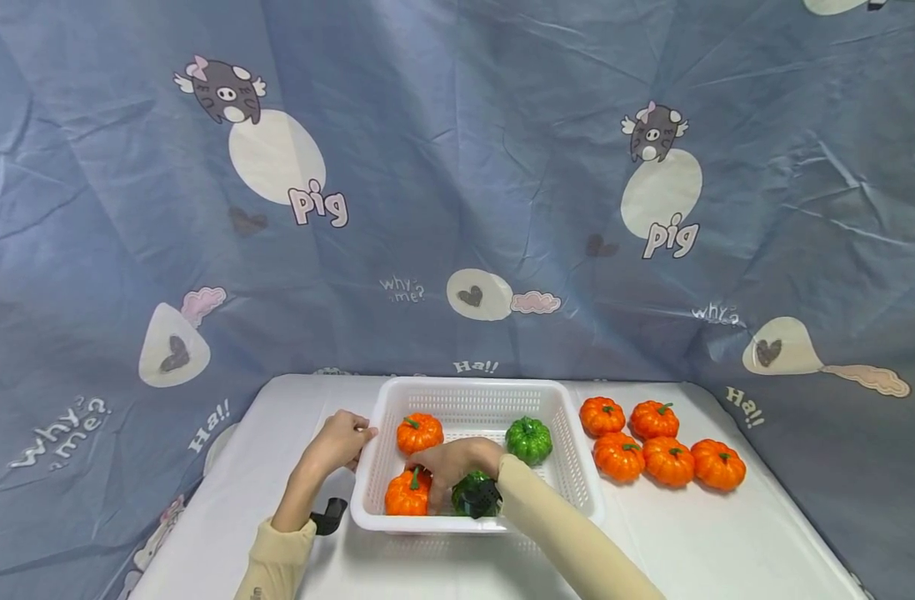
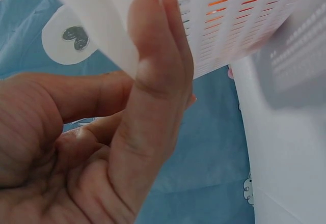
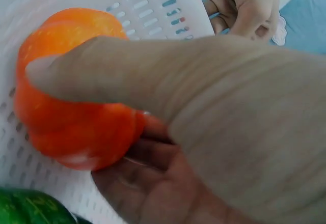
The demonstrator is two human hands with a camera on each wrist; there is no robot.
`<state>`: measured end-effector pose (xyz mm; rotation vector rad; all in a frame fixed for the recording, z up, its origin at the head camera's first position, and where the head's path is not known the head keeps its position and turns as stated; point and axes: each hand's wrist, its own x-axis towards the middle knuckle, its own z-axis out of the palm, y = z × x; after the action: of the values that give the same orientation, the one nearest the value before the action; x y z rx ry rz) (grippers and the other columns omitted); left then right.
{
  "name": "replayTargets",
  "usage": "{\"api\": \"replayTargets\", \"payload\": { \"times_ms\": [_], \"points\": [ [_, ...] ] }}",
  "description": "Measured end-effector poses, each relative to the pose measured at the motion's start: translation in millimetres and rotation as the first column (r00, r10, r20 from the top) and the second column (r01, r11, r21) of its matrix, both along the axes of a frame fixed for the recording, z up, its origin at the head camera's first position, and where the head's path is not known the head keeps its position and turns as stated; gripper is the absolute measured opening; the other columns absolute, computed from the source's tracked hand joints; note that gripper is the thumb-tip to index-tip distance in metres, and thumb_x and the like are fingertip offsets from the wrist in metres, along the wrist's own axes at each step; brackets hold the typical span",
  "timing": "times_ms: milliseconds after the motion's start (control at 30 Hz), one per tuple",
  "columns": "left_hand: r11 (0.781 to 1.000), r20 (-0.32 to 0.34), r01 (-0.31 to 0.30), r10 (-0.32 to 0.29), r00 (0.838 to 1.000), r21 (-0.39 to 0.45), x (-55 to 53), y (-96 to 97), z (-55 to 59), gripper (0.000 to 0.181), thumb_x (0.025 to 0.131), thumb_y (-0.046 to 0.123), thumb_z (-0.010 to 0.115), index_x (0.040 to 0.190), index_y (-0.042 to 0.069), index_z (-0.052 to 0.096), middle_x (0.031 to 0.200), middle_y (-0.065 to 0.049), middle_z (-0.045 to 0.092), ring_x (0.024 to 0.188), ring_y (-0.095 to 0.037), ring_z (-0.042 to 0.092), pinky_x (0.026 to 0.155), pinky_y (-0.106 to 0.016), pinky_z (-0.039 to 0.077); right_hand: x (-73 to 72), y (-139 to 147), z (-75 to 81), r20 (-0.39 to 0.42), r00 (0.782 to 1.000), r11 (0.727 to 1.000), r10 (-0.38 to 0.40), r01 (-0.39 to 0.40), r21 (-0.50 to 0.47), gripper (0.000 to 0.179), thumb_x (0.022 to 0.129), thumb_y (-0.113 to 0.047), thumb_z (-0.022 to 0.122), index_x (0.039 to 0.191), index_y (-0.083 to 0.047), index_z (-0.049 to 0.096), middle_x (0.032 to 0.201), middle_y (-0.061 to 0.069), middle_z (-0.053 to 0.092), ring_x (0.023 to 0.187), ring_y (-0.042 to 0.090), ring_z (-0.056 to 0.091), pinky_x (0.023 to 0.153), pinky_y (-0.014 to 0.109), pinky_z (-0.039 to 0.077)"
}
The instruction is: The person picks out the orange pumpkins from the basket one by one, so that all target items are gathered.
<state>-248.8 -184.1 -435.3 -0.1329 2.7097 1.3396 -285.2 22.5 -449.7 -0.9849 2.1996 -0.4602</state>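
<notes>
My left hand (image 1: 341, 437) pinches the left rim of a white perforated plastic basket (image 1: 472, 384); in the left wrist view its fingers (image 2: 158, 56) lie against the basket's wall. My right hand (image 1: 453, 460) reaches down into the basket and grips an orange toy pumpkin (image 1: 405, 497) at the front left. In the right wrist view the thumb lies across this pumpkin (image 3: 71, 127), with the other fingers around its side. Behind it sits another orange pumpkin (image 1: 418, 433). A green pumpkin (image 1: 468, 492) beside the right hand is partly hidden by the wrist; a second green one (image 1: 528, 440) sits at the right.
Several orange pumpkins (image 1: 669, 462) stand on the white table (image 1: 735, 550) right of the basket. A blue cloth (image 1: 457, 208) with pig prints hangs behind the table and along its sides.
</notes>
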Motion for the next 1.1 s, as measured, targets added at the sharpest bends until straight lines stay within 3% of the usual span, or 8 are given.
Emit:
{"api": "replayTargets", "payload": {
  "times_ms": [233,433,633,867,1000,1100],
  "points": [
    [1.0,0.012,-0.002,0.002,1.0,0.002,-0.2,-0.5,-1.2,0.037,0.096,0.01,0.057,0.122,-0.015,0.057,0.079,-0.014,0.069,0.06,-0.019,0.068,0.05,-0.032,0.059,1.9,10,8.3,-0.08,0.995,0.995,-0.064,0.058,-0.076,0.062,0.073,-0.022,0.084,0.128,-0.018,0.056,0.123,-0.007,0.058,0.113,0.005,0.053,0.1,0.022,0.045],
    [1.0,-0.003,0.002,-0.002,1.0,0.0,-0.2,-1.1,-0.2,0.036,0.096,0.01,0.057,0.121,-0.015,0.058,0.078,-0.014,0.069,0.059,-0.019,0.068,0.05,-0.032,0.059,1.8,27,22.1,-0.06,0.991,0.974,-0.118,0.104,-0.199,0.062,0.074,-0.017,0.081,0.13,-0.015,0.055,0.128,-0.003,0.058,0.12,0.01,0.053,0.102,0.022,0.045],
    [1.0,-0.011,0.02,-0.02,1.0,0.006,2.8,-1.2,1.7,0.035,0.096,0.008,0.056,0.121,-0.016,0.058,0.079,-0.015,0.069,0.06,-0.019,0.068,0.05,-0.032,0.058,3.8,63,36.8,0.048,0.985,0.917,-0.165,0.171,-0.361,0.063,0.076,-0.01,0.079,0.133,-0.012,0.052,0.132,-0.001,0.057,0.128,0.017,0.051,0.107,0.028,0.044],
    [1.0,-0.011,0.029,-0.029,1.0,-0.003,3.7,-1.0,4.1,0.036,0.096,0.008,0.056,0.122,-0.016,0.057,0.08,-0.016,0.069,0.058,-0.018,0.067,0.05,-0.032,0.058,11.1,116,49.5,0.041,0.977,0.869,-0.209,0.205,-0.449,0.067,0.079,-0.018,0.078,0.138,-0.012,0.048,0.136,0.004,0.055,0.129,0.024,0.051,0.108,0.04,0.045],
    [1.0,-0.013,0.031,-0.031,0.999,-0.003,3.3,-0.7,4.0,0.036,0.096,0.008,0.056,0.122,-0.016,0.057,0.081,-0.016,0.069,0.057,-0.018,0.066,0.049,-0.032,0.058,18.6,151,52.3,0.085,0.957,0.825,-0.278,0.283,-0.489,0.069,0.081,-0.022,0.077,0.142,-0.014,0.045,0.137,0.005,0.054,0.125,0.026,0.053,0.104,0.045,0.047],
    [0.999,-0.017,0.035,-0.035,0.999,-0.001,3.4,-0.1,3.4,0.035,0.096,0.008,0.055,0.121,-0.015,0.058,0.081,-0.016,0.069,0.057,-0.018,0.067,0.049,-0.032,0.058,24.4,179,51.5,0.072,0.938,0.793,-0.34,0.327,-0.514,0.071,0.081,-0.025,0.078,0.142,-0.016,0.044,0.139,0.005,0.052,0.129,0.028,0.05,0.107,0.046,0.045]
  ]
}}
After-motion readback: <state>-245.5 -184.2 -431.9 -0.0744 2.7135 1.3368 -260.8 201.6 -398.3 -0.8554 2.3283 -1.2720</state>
